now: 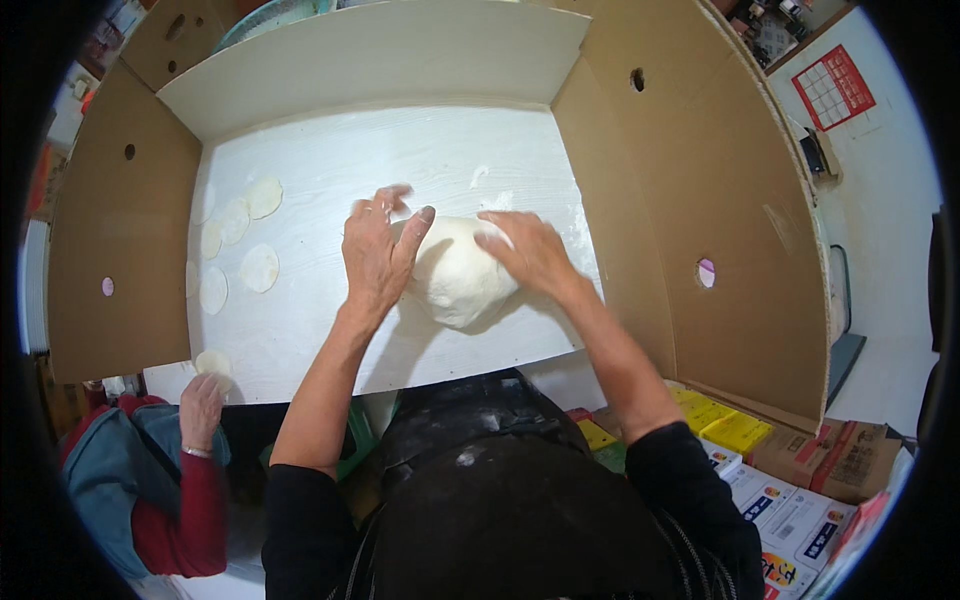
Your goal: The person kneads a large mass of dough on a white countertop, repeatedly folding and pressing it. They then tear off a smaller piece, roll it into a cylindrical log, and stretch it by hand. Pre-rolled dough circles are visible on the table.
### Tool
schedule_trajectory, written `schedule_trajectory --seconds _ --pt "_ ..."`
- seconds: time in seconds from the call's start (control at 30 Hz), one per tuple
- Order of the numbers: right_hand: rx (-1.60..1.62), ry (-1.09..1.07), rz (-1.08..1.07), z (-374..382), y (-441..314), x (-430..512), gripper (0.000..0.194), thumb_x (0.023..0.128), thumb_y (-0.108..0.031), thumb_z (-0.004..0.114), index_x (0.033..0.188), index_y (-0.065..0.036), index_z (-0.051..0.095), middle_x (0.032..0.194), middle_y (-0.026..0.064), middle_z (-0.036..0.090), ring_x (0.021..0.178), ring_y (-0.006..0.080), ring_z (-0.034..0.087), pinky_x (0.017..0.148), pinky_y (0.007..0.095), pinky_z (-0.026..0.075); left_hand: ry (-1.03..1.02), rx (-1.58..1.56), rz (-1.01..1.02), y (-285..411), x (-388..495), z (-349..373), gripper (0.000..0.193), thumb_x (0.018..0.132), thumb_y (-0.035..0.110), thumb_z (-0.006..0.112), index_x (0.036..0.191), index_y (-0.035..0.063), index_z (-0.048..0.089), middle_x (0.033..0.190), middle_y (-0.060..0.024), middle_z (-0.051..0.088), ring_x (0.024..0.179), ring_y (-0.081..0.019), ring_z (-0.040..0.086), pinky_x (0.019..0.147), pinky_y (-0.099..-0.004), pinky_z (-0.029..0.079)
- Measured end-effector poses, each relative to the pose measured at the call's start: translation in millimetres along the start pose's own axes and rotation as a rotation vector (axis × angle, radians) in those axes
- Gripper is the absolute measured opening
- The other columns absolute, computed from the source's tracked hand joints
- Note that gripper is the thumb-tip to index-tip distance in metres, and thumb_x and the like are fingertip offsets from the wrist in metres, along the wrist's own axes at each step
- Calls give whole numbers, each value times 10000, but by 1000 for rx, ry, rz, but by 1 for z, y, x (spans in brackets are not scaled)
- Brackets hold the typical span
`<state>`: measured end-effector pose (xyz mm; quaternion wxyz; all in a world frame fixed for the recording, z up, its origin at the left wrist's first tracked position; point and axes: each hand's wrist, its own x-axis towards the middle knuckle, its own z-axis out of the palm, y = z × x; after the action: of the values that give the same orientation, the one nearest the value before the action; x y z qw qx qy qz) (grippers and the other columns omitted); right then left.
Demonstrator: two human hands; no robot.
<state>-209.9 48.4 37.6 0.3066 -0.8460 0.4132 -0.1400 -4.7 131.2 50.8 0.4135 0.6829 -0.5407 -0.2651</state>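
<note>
A large, smooth white ball of dough point(461, 281) sits on the white work board point(315, 337), right in front of me. My left hand point(379, 251) is at its left side, fingers spread and blurred, with the thumb at the dough's upper left edge. Flour whitens some of its fingertips. Cupped over the dough's upper right side is my right hand point(525, 247), its thumb on the top and its fingers at the far edge. Slight blur marks this hand too.
Several thin round dough wrappers point(260, 268) lie on the left. At the front left corner, another person's hand point(201, 412) touches a wrapper point(214, 365). Cardboard walls point(675, 172) border the board's left and right, with a pale panel point(375, 64) behind. Boxes point(787, 502) stand lower right.
</note>
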Motion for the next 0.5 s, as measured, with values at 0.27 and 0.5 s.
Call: schedule_trajectory --seconds 0.27,0.5 --pt "274 77 5 21 9 -91 803 654 -271 775 1392 -114 499 1356 200 500 1254 338 492 1062 447 399 107 -419 -387 -8 -57 10 801 793 316 740 1420 -25 376 1269 -226 528 1127 -325 573 927 -408 503" --pt "296 396 -181 -9 -18 -38 484 609 -8 673 1090 -52 695 1203 158 624 1233 292 538 1022 372 436 259 -771 -367 8 -41 -4 630 787 153 731 1321 -6 435 1180 -161 546 1056 -262 580 885 -370 516"
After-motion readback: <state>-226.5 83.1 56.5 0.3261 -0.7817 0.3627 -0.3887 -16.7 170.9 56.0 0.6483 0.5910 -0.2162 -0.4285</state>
